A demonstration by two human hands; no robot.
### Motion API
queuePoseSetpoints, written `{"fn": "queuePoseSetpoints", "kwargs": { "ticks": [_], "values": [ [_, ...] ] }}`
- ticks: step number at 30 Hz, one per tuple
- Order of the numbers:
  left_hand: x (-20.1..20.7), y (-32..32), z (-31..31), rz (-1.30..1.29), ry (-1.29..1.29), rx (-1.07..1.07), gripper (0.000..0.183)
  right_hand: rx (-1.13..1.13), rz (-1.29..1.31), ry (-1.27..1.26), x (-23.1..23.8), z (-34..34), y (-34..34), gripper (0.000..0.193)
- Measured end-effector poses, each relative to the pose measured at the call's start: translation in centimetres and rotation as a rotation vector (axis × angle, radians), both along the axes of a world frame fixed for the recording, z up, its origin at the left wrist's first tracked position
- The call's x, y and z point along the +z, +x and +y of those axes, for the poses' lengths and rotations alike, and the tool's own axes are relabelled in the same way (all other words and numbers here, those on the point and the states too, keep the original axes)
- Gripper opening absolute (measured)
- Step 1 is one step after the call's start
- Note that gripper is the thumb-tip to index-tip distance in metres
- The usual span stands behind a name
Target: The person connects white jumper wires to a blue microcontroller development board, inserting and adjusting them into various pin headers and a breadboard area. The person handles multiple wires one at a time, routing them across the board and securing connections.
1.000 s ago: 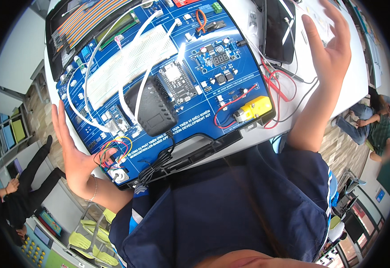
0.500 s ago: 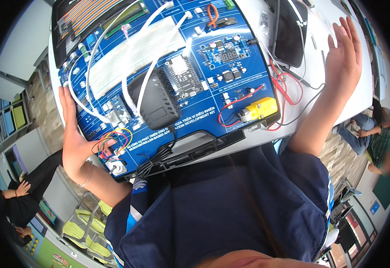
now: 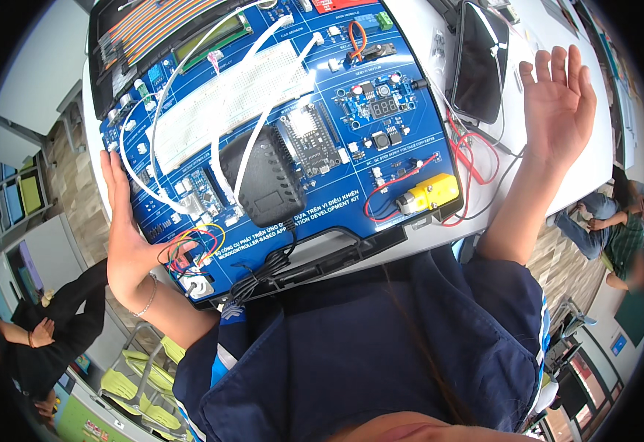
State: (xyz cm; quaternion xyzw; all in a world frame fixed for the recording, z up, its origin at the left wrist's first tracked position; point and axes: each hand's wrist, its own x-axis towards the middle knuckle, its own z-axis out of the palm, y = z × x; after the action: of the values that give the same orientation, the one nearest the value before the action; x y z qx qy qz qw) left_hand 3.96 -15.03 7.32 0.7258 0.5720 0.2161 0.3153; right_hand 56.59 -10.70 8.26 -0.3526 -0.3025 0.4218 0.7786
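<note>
A blue electronics training board (image 3: 322, 214) in a black case lies before me. My left hand (image 3: 127, 239) rests along its left edge, fingers stretched out and thumb over the front-left corner, beside a loop of thin coloured wires (image 3: 203, 241). On the board lie a white breadboard (image 3: 189, 125) and a black power adapter (image 3: 267, 177), its cable bundled at the front edge. A yellow geared motor (image 3: 432, 193) sits at the front right. My right hand (image 3: 558, 110) is raised right of the board, palm showing, fingers apart and holding nothing.
A black phone (image 3: 478, 70) with a white cable across it lies on the white table right of the board. Red and black test leads (image 3: 473, 166) curl nearby. Other people sit at far left and far right. Yellow-green chairs (image 3: 138, 376) stand at lower left.
My right hand has turned its palm into view and its fingers have spread, with the wrist shifting slightly left. My left hand stays at the board's edge; the view has shifted a little.
</note>
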Motion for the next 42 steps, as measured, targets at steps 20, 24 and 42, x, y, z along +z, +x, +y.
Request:
{"fn": "queuePoseSetpoints", "kwargs": {
  "ticks": [20, 24, 42],
  "values": [
    [-0.2, 0.0, -0.1, -0.001, 0.012, -0.012, 0.159, -0.026, 0.021, 0.045, 0.2, -0.6, 0.0, 0.043],
    [-0.2, 0.1, -0.3, -0.056, -0.021, -0.004, 0.156, 0.167, 0.071, 0.086, 0.0, -0.8, 1.4, 0.04],
    [-1.5, -1.3, -0.2, -0.216, 0.024, -0.097, 0.133, -0.235, -0.108, -0.077, 0.4, 1.3, 0.5, 0.053]
  ]
}}
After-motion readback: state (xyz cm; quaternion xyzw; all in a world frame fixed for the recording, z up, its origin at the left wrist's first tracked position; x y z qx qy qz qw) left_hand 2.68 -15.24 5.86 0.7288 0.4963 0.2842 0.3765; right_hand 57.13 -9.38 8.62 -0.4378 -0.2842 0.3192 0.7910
